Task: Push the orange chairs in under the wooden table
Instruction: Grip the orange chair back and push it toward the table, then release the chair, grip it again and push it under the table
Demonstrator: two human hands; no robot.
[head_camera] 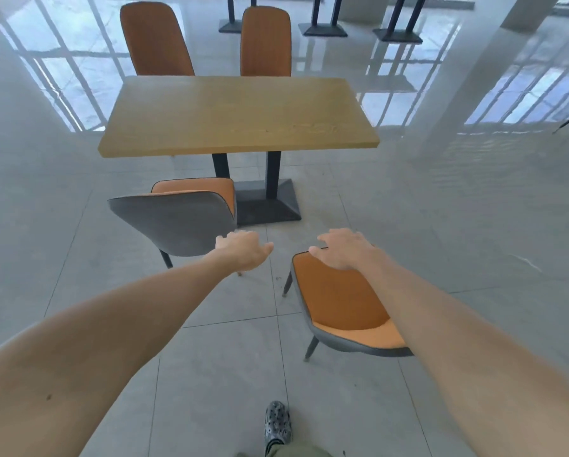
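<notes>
Scene: wooden tabletop on dark posts, standing on a glossy tiled floor.
Far chairs: two orange chairs, far left chair and far right chair, backs upright just past the far edge, seats hidden by the tabletop, apparently already in.
Near left chair: grey back toward the camera, orange seat pointing at the table, front edge short of the near table edge; not tucked yet.
Near right chair: well back from the table and turned, orange inner back facing the camera, seat toward the lower right; farthest from its place.
Left hand: fingers loosely spread, holding nothing, hovering beside the near left chair's back corner; contact not discernible.
Right hand: spread palm-down over the top rim of the near right chair's back, resting on it or just above; no closed grip visible.
Key relation: table lies straight ahead of both hands; right hand is nearer its chair, which probably needs swinging round before sliding in.
Containers: none in view.
Foot: patterned shoe on the floor below.
</notes>
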